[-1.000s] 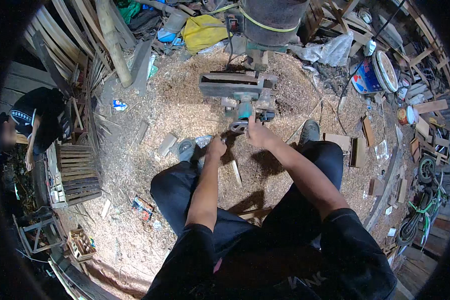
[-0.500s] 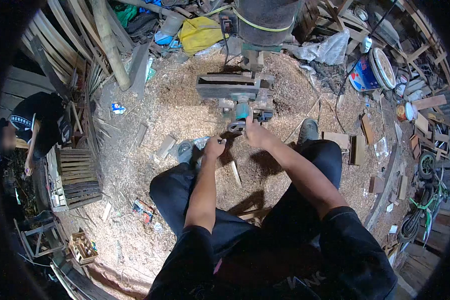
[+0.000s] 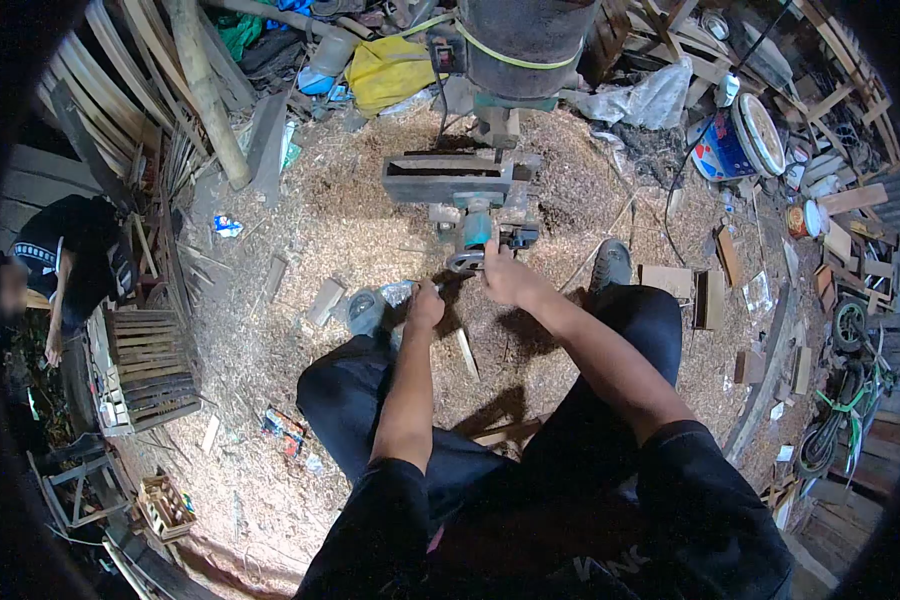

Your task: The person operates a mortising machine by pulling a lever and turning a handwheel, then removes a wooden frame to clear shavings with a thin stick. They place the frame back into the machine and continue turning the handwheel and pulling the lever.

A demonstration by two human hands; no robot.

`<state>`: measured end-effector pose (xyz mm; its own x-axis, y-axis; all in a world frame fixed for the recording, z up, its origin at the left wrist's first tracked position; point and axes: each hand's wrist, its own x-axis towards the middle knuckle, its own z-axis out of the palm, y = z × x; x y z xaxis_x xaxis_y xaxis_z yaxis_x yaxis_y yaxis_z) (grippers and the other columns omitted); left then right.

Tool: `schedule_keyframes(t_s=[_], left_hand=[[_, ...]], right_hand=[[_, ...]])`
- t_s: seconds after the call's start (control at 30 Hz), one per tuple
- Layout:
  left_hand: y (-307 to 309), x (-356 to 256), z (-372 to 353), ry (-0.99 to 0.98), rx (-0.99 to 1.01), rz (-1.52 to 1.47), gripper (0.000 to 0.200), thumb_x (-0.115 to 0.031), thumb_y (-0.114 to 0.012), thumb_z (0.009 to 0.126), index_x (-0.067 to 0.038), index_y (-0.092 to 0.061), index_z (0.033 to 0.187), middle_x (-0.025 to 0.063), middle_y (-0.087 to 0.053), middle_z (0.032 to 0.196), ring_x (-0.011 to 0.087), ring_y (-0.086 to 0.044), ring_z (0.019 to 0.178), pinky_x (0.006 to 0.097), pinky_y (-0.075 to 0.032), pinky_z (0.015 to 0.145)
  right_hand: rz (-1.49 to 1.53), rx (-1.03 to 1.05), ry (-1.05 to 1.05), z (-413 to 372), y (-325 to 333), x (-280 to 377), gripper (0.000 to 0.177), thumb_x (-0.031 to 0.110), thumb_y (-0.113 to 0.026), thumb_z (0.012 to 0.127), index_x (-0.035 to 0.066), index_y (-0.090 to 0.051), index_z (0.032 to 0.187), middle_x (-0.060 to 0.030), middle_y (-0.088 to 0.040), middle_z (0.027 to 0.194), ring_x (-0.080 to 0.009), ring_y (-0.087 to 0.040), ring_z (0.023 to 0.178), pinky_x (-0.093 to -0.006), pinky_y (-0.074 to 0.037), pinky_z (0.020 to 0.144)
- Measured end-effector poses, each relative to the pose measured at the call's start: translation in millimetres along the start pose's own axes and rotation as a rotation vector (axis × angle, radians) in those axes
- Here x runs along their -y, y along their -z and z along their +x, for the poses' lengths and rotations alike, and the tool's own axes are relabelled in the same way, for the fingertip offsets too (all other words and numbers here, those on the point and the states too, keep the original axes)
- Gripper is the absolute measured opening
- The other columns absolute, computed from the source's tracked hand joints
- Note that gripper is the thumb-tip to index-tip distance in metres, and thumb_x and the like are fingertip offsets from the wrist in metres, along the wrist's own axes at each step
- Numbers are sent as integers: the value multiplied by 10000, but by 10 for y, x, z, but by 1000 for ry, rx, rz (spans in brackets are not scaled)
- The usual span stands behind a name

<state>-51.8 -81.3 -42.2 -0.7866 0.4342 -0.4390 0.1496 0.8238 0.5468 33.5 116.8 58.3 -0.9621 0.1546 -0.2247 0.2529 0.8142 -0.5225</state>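
A machine with a teal motor housing (image 3: 477,228) stands in front of me, a hollow wooden box (image 3: 440,180) lying across its top. Below the housing is a round handwheel (image 3: 465,261). My right hand (image 3: 508,276) is closed at the right side of this wheel, one finger pointing up along the housing; its exact hold is small and partly hidden. Left of it, my left hand (image 3: 426,305) is closed around something dark that I cannot make out, near the wheel's lower left. A thin wood strip (image 3: 468,354) rests on the shavings between my legs.
Another person (image 3: 68,262) bends at the far left beside a slatted crate (image 3: 152,365). A large drum (image 3: 522,45) stands behind the machine. A paint bucket (image 3: 740,140), a cable (image 3: 667,215) and wood blocks (image 3: 708,299) lie to the right. Shavings cover the floor.
The whole view has shifted slightly, moving the machine a little left in the picture. Both hands stay in nearly the same places by the wheel, still closed.
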Motion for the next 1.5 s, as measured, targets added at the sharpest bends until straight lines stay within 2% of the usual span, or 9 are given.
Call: schedule_keyframes(t_s=[0.17,0.37,0.47,0.6,0.73,0.83,1.03,1.2,1.5], left_hand=[[-102,167,138,-85,40,0,346,-37,-482,824,4,-486,1168,313,-487,1215,485,-496,1098,505,-413,973],[-104,127,35,-58,-73,-70,330,-44,-488,822,-35,-493,1152,308,-529,1125,496,-496,1071,528,-420,930],[-194,127,13,-105,-140,9,303,-56,-512,838,43,-489,1123,319,-518,1139,482,-535,1051,528,-457,905],[-190,241,88,-160,-137,-52,307,-60,-482,840,-11,-487,1143,326,-546,1107,503,-528,1039,540,-436,896],[-166,158,82,-13,-62,-28,316,-57,-483,839,-11,-494,1151,320,-538,1095,490,-518,1066,532,-432,919],[-221,110,4,-64,-118,11,334,-74,-498,838,-6,-481,1165,327,-517,1150,478,-501,1116,521,-427,940],[-162,324,184,-60,6,-59,338,-91,-492,861,-32,-448,1190,322,-498,1179,495,-476,1127,535,-409,953],[-220,380,225,12,41,-91,261,-175,-416,962,-62,-446,1195,317,-483,1191,492,-482,1106,532,-394,949],[-278,291,220,106,8,-74,298,-254,-463,952,-88,-466,1199,212,-527,1258,439,-412,1235,480,-363,1033]], right_hand=[[10,34,-61,-68,74,105,439,152,-570,860,-73,-277,1097,-414,-506,989,-537,-577,850,-546,-487,773],[51,74,-76,-84,140,172,457,134,-577,848,-78,-275,1118,-425,-498,1009,-535,-580,870,-542,-493,776],[48,93,-91,-63,172,161,476,121,-573,839,-91,-268,1136,-434,-489,1042,-531,-580,887,-535,-495,790],[10,85,-122,-97,205,238,500,126,-572,834,-112,-266,1149,-443,-478,1076,-522,-583,898,-524,-500,799],[-6,57,-19,-88,140,176,535,144,-588,825,-127,-264,1153,-433,-485,1045,-528,-581,879,-523,-504,790],[-12,89,-60,-53,106,119,563,177,-604,821,-127,-261,1148,-414,-491,1014,-534,-578,852,-527,-504,786],[13,24,-2,-119,266,285,569,149,-615,804,-135,-246,1132,-427,-488,971,-546,-572,797,-534,-514,724],[15,13,2,-23,43,137,512,118,-602,792,-113,-260,1095,-425,-505,864,-548,-575,780,-538,-511,727],[13,45,-41,-26,90,161,501,135,-605,797,-95,-266,1085,-421,-502,947,-534,-584,807,-540,-505,754]])
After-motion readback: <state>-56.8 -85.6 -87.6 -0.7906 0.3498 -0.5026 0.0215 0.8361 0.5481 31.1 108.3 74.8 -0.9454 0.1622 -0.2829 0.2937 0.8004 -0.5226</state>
